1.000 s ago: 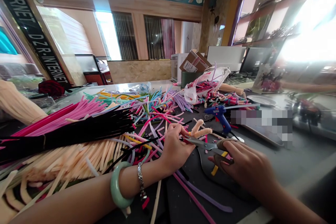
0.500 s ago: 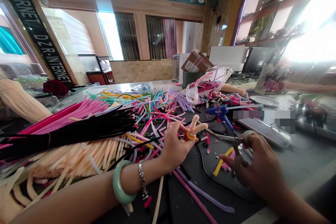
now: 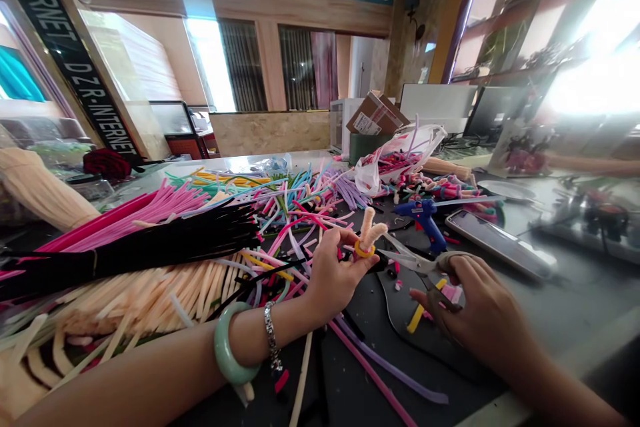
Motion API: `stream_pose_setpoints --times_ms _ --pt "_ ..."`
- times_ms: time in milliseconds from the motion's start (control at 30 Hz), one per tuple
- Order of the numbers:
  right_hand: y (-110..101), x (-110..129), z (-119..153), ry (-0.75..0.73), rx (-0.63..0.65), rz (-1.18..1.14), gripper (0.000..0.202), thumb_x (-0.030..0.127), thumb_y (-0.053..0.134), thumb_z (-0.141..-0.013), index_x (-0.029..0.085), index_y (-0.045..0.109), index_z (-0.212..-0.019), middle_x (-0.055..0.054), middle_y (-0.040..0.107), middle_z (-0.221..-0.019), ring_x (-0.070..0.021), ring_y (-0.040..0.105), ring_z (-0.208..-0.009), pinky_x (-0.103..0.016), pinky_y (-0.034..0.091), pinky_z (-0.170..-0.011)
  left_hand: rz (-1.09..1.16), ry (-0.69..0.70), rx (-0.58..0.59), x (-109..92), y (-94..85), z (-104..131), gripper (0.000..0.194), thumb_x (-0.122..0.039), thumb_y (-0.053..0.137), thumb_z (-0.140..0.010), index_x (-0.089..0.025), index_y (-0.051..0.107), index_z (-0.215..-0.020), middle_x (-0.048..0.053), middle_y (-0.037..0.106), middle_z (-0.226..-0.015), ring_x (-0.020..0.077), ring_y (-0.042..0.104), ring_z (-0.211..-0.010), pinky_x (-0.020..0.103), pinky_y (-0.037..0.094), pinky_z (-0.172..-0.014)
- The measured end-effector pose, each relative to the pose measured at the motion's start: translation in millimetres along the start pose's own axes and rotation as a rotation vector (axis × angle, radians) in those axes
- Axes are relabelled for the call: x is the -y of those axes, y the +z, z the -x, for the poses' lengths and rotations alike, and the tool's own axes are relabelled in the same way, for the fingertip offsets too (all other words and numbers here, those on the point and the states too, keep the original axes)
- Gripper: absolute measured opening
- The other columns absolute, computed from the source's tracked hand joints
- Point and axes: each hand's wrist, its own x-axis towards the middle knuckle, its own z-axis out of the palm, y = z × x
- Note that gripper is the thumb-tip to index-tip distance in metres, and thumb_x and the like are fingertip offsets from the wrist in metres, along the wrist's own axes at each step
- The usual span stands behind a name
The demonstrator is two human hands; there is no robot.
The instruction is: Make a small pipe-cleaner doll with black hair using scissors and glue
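Left hand (image 3: 334, 277) pinched fuzzy peach piece (image 3: 371, 233); right hand (image 3: 483, 300) gripped open scissors (image 3: 419, 264) alongside, forearm (image 3: 565, 377) crossing near edge of bench (image 3: 595, 287). Black strip (image 3: 75, 60) read "DZR-INTERNET".

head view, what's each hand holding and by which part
The left hand pinches the small fuzzy piece at its yellow-ringed base; the right hand holds the scissors by the handles.

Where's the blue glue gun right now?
The blue glue gun lies on the dark tabletop, right of centre in the head view, just beyond the scissors and left of the phone.
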Motion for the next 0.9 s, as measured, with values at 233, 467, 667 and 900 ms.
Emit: stream_pose_setpoints --times_ms 233,467,667,900 --pt "1.5 -1.7 3.0 0.008 0.035 0.003 0.032 0.047 0.063 -0.081 0.021 0.050 -0.095 -0.005 0.062 -0.091 -0.0245 0.061 -0.090 -0.035 0.049 -0.076 0.075 -0.037 0.042 -2.6 -0.6 -0.6 0.026 -0.026 0.073 -0.076 -0.018 0.057 -0.094 0.009 0.062 -0.105 0.0232 0.062 -0.099 0.033 0.054 -0.077" --pt "1.5 -1.5 1.5 0.000 0.053 0.015 0.033 0.051 0.061 -0.083 0.021 0.051 -0.094 -0.006 0.064 -0.091 -0.0246 0.062 -0.090 -0.035 0.049 -0.076 0.116 -0.079 0.061 -2.3 0.3 0.1 0.027 -0.030 0.070 -0.078 -0.017 0.058 -0.098 0.009 0.061 -0.108 0.0199 0.063 -0.092 0.024 0.053 -0.060" --pt "0.7 -0.2 2.1 0.022 0.066 0.012 0.033 0.053 0.058 -0.084 0.022 0.051 -0.093 -0.005 0.065 -0.090 -0.0235 0.063 -0.086 -0.034 0.049 -0.072 0.138 -0.077 0.066 -3.6 0.2 0.3 0.025 -0.028 0.070 -0.079 -0.017 0.059 -0.098 0.009 0.060 -0.107 0.0182 0.064 -0.089 0.023 0.053 -0.060" --pt "2.0 0.7 1.4 0.042 0.088 0.004 0.031 0.051 0.059 -0.084 0.022 0.052 -0.092 -0.004 0.065 -0.088 -0.0227 0.063 -0.084 -0.033 0.048 -0.070 0.141 -0.096 0.069 -3.0 1.2 -1.0 0.024 -0.029 0.068 -0.079 -0.017 0.059 -0.098 0.011 0.061 -0.110 0.0208 0.063 -0.093 0.024 0.052 -0.060"
